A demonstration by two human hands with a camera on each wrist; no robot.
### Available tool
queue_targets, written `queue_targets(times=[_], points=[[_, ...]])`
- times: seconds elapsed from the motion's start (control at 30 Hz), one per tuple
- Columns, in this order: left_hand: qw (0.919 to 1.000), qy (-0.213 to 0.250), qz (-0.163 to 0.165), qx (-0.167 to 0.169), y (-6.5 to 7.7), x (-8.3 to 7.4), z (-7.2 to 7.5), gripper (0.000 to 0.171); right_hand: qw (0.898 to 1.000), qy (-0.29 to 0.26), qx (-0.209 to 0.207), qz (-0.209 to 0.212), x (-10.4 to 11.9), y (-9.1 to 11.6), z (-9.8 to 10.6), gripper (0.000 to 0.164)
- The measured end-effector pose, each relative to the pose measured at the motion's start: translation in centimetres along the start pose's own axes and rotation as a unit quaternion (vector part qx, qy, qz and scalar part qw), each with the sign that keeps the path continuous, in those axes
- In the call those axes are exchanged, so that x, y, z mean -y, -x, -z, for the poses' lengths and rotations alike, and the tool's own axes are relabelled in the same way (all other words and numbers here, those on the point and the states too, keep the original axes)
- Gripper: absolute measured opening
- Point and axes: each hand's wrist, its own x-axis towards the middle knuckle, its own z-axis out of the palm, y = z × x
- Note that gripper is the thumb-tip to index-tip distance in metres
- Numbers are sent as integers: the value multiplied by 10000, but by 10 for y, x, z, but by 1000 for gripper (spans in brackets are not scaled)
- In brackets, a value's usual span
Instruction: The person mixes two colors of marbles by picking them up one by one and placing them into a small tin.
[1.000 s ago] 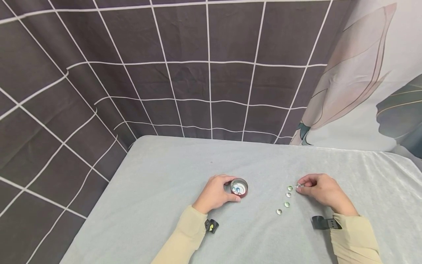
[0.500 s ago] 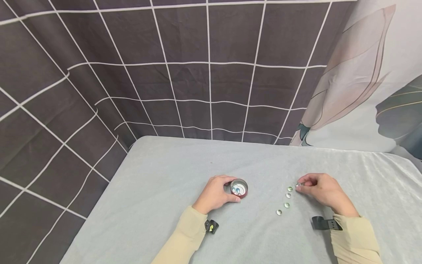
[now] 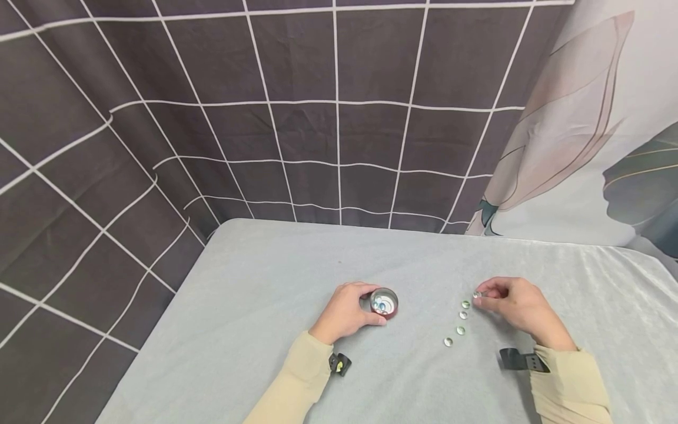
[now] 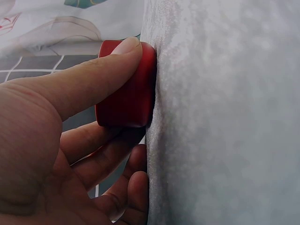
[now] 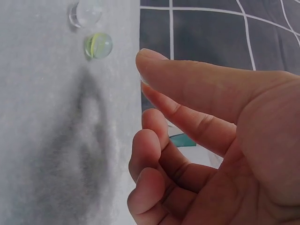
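Observation:
My left hand (image 3: 344, 311) grips a small round red tin (image 3: 392, 292) by its side, thumb and fingers on opposite sides. The tin stands upright on the cloth, its red wall (image 4: 126, 101) plain in the left wrist view. Several clear and bluish glass marbles (image 3: 382, 306) lie inside it. To the right, my right hand (image 3: 521, 307) pinches a clear marble (image 3: 477, 294) between thumb and index fingertips, over the cloth. Just left of those fingertips lies a green-streaked marble (image 3: 465, 304), with a clear marble (image 3: 463, 315) beside it. The pinched marble is mostly hidden in the right wrist view.
Another green-tinted marble (image 3: 461, 331) and a clear one (image 3: 448, 341) continue the loose row toward me. Pale grey cloth (image 3: 265, 282) covers the table. Behind it hangs a dark curtain with white grid lines (image 3: 296, 129), and a leaf-patterned curtain (image 3: 572, 165) hangs at the right.
My right hand has shifted very slightly up and left with the pinched marble. My left hand and the tin stay where they were.

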Motion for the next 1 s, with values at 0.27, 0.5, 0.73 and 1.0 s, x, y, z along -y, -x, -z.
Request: queue_targets(times=[0.27,0.5,0.73,1.0], points=[[10000,37,-1,4,0,0,0,58,9999,39,-118,108,6,2,0,24],[10000,14,46,4,0,-1,0,59,9993,102,-244,266,13,3,0,22],[10000,17,78,10,0,-1,1,58,9987,90,-314,401,20,3,-3,20],[10000,33,85,16,1,-2,0,58,9985,76,-327,429,21,3,-2,20]])
